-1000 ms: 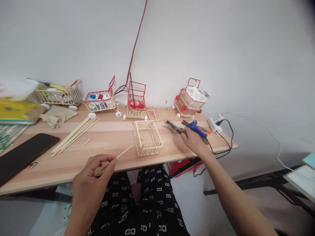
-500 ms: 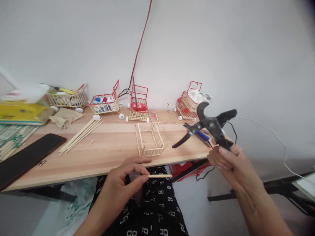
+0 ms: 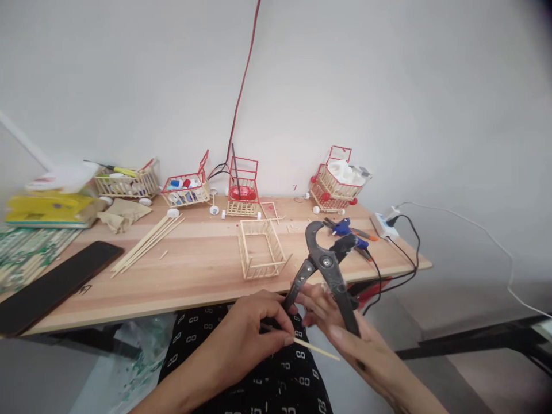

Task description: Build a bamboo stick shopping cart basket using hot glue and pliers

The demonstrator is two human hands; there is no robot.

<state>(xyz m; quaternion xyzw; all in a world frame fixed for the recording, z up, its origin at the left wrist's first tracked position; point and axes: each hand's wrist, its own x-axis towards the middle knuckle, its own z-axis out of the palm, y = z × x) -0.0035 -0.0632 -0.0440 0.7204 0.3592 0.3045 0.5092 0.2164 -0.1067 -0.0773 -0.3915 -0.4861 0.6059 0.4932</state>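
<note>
My left hand (image 3: 254, 329) pinches a thin wooden stick (image 3: 314, 347) above my lap, just below the table's front edge. My right hand (image 3: 345, 330) grips the handles of black cutting pliers (image 3: 324, 265), jaws apart and pointing up, right beside the left hand. On the wooden table (image 3: 194, 270) behind them stands a bare wooden stick basket frame (image 3: 261, 248). A blue glue gun (image 3: 348, 229) lies at the right end of the table.
Several red-and-wood stick carts (image 3: 241, 187) line the wall. A bundle of long sticks (image 3: 146, 244), a black phone (image 3: 49, 284), a yellow box (image 3: 49, 207) and crumpled paper (image 3: 123, 211) lie at left. A power strip (image 3: 386, 225) with black cables sits at right.
My right hand picked the pliers up from the table and brought them down to my lap. My left hand moved right with the stick until both hands met.
</note>
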